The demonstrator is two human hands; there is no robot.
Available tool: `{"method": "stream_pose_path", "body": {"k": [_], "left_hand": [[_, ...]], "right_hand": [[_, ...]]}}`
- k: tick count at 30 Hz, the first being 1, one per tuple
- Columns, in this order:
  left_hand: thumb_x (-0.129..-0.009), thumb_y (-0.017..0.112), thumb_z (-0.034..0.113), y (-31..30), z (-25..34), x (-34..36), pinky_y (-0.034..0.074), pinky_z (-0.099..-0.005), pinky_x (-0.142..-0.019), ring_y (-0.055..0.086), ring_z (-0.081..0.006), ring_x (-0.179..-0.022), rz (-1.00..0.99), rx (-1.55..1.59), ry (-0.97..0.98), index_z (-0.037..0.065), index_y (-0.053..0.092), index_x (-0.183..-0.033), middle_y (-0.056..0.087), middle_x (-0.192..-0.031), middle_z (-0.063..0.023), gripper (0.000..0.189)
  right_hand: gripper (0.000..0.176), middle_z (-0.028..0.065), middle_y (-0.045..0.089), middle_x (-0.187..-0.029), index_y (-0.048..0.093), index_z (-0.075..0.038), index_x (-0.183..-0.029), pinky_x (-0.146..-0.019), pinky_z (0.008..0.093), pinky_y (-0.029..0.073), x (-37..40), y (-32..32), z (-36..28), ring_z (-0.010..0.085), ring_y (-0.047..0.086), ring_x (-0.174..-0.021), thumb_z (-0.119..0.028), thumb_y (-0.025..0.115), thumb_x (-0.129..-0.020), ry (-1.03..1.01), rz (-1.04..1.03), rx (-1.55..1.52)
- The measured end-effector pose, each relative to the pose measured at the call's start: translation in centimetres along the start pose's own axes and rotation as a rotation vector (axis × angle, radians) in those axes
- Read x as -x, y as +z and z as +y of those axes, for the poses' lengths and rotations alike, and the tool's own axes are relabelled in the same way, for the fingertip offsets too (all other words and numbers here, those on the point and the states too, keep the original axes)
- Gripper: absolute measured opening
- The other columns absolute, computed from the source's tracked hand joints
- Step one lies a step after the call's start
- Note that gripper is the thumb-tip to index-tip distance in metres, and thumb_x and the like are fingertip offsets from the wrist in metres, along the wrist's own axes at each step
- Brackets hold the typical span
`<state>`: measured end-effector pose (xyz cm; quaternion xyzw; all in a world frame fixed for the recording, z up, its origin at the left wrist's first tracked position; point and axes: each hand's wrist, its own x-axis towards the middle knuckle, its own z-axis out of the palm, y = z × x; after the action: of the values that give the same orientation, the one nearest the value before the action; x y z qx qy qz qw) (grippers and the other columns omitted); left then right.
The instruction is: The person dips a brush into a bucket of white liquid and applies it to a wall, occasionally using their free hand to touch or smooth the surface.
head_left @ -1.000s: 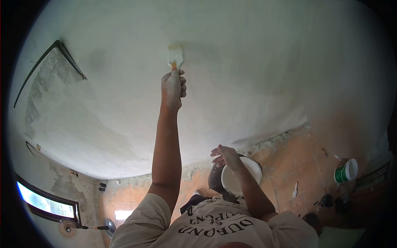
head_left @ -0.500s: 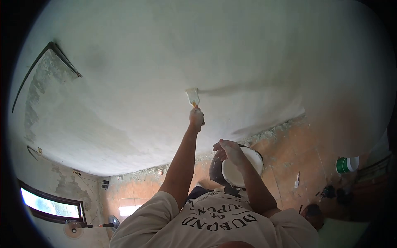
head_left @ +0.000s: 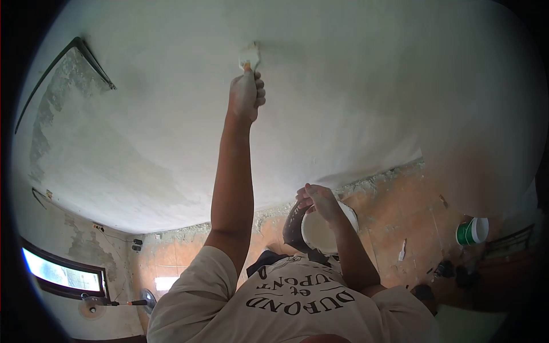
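Note:
My left hand [head_left: 246, 94] is raised at arm's length and grips the orange handle of a flat paintbrush [head_left: 249, 55]. The white-loaded bristles press against the white plastered wall [head_left: 354, 86]. My right hand [head_left: 320, 201] holds the rim of a dark paint bucket [head_left: 293, 228] at chest height. White paint fills the bucket. My beige printed T-shirt [head_left: 286, 303] fills the bottom of the view.
A green and white tub [head_left: 472, 231] stands on the orange tiled floor [head_left: 400, 217] at the right, with a scraper [head_left: 402, 250] and dark tools [head_left: 443, 268] nearby. A fan [head_left: 91, 306] and a window [head_left: 60, 274] are at the lower left. A black cable [head_left: 86, 51] crosses the patchy upper-left wall.
My left hand stroked the brush down and to the right across the wall, then swept it back up to a spot higher than a second ago. The bucket hand barely moved.

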<state>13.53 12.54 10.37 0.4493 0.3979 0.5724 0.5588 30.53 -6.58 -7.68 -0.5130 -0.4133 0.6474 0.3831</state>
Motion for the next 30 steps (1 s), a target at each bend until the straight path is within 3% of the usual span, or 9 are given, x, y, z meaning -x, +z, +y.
{"method": "stream_pose_path", "body": {"k": [3,5,10,17,19,21,26,28,30], "left_hand": [[-0.104,0.036,0.037,-0.2,-1.3,-0.6,0.023,-0.0198,-0.039,0.03,-0.0037,-0.046,-0.042,-0.012,0.1,0.011,0.049,-0.092,0.035,-0.063,0.0073,0.032],[-0.104,0.035,0.041,-0.9,-5.5,-1.4,0.024,-0.0203,-0.039,0.031,-0.0036,-0.046,-0.051,-0.019,0.171,0.013,0.048,-0.093,0.035,-0.063,0.0075,0.033],[-0.103,0.032,0.046,-4.8,-17.0,-2.4,0.026,-0.0226,-0.037,0.031,-0.0047,-0.042,0.01,-0.103,-0.034,0.012,0.048,-0.092,0.035,-0.058,0.0062,0.039],[-0.103,0.032,0.044,-5.9,-23.6,1.9,0.024,-0.024,-0.034,0.03,-0.0066,-0.039,0.221,-0.237,-0.38,0.014,0.046,-0.085,0.036,-0.057,0.0048,0.038],[-0.103,0.031,0.044,-6.3,-24.1,3.3,0.022,-0.0232,-0.034,0.028,-0.0064,-0.04,0.256,-0.238,-0.472,0.015,0.046,-0.083,0.034,-0.058,0.0056,0.038],[-0.103,0.031,0.043,-7.0,-24.4,4.8,0.021,-0.0229,-0.035,0.028,-0.0064,-0.041,0.132,0.108,-0.609,0.016,0.044,-0.08,0.034,-0.059,0.0059,0.037],[-0.103,0.035,0.039,-4.7,-21.1,11.5,0.029,-0.0215,-0.04,0.039,-0.0069,-0.049,0.077,0.043,-0.431,0.012,0.05,-0.085,0.042,-0.065,0.0048,0.035],[-0.102,0.039,0.038,-4.7,-21.0,13.4,0.038,-0.0208,-0.047,0.047,-0.0087,-0.056,0.034,-0.096,-0.143,0.006,0.057,-0.097,0.049,-0.07,0.0012,0.037],[-0.102,0.039,0.036,-4.3,-18.4,15.0,0.041,-0.0215,-0.048,0.049,-0.0093,-0.057,-0.003,-0.082,-0.292,0.003,0.058,-0.103,0.051,-0.073,-0.0007,0.039]], "right_hand": [[0.044,0.0085,0.066,-0.098,0.062,-0.002,-0.106,-0.055,0.0243,0.048,-0.5,-0.1,0.3,0.0154,0.065,-0.076,-0.042,0.047,-0.1,-0.03,0.0,-0.057],[0.044,0.0086,0.066,-0.097,0.063,-0.001,-0.106,-0.055,0.024,0.048,-0.5,-0.1,-0.1,0.0153,0.065,-0.075,-0.041,0.047,-0.1,-0.028,-0.001,-0.054],[0.043,0.0084,0.066,-0.096,0.063,-0.001,-0.105,-0.054,0.0233,0.048,-0.5,-0.5,0.1,0.0151,0.065,-0.075,-0.04,0.048,-0.1,-0.035,0.0,-0.042],[0.04,0.0081,0.069,-0.094,0.064,-0.003,-0.103,-0.064,0.0295,0.051,-1.2,-0.4,0.3,0.015,0.067,-0.075,-0.039,0.048,-0.1,-0.002,-0.026,-0.017],[0.04,0.0089,0.069,-0.094,0.065,-0.003,-0.102,-0.064,0.0297,0.051,-1.7,-0.2,0.6,0.0154,0.066,-0.074,-0.039,0.048,-0.1,-0.012,-0.045,-0.029],[0.04,0.0102,0.067,-0.094,0.06,-0.002,-0.11,-0.059,0.0281,0.051,-2.3,0.1,0.9,0.0161,0.065,-0.072,-0.038,0.046,-0.1,-0.042,-0.081,0.002],[0.045,0.0108,0.063,-0.096,0.049,-0.002,-0.12,-0.054,0.0245,0.05,-3.2,2.2,1.2,0.0166,0.064,-0.071,-0.043,0.04,-0.102,0.097,-0.028,0.078],[0.048,0.0107,0.062,-0.092,0.051,-0.003,-0.116,-0.053,0.0246,0.05,-5.1,2.8,3.8,0.0165,0.064,-0.071,-0.046,0.033,-0.103,0.029,-0.101,0.041],[0.047,0.0098,0.062,-0.089,0.053,-0.003,-0.113,-0.054,0.0256,0.051,-6.3,3.5,5.5,0.0161,0.064,-0.07,-0.045,0.032,-0.103,-0.002,-0.136,-0.105]]}}
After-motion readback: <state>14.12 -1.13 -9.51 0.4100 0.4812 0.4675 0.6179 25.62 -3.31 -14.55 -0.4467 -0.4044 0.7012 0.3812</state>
